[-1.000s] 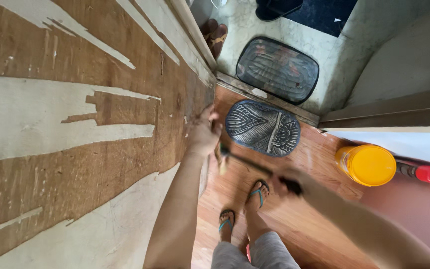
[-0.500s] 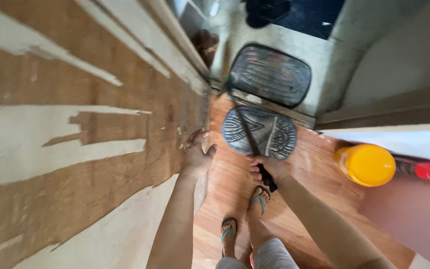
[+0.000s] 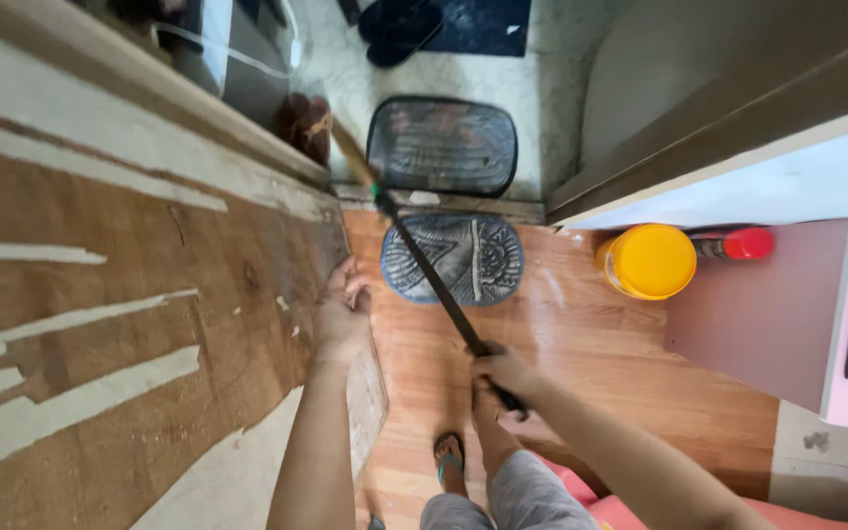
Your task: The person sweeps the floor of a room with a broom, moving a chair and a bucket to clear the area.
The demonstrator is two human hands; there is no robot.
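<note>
**Long tool raised along a peeling wooden panel**

- Wooden panel (image 3: 130, 324): big, brown veneer w/ pale peeled strips, fills the left of view. Stands on edge along the floor (image 3: 561, 363), prob. so its face is reachable from a standing position.
- Oval mats: patterned mat (image 3: 463, 257) on the wood floor just inside the threshold; darker mat (image 3: 444, 145) beyond it on pale tile.
- Yellow tub (image 3: 647, 260) beside a red-capped bottle (image 3: 738, 243), tucked against the pink cabinet, well apart from the hands.
- Long tool (image 3: 424, 265): dark shaft, lighter far end. Long axis runs diagonally from lower right to upper left; far end points away from the person, toward the panel's top corner.
- Right hand (image 3: 503, 373): closed around tool's near end.
- Left hand (image 3: 345, 314): fingers loosely curled, pressed on panel edge, holds nothing; looks like steadying.
</note>
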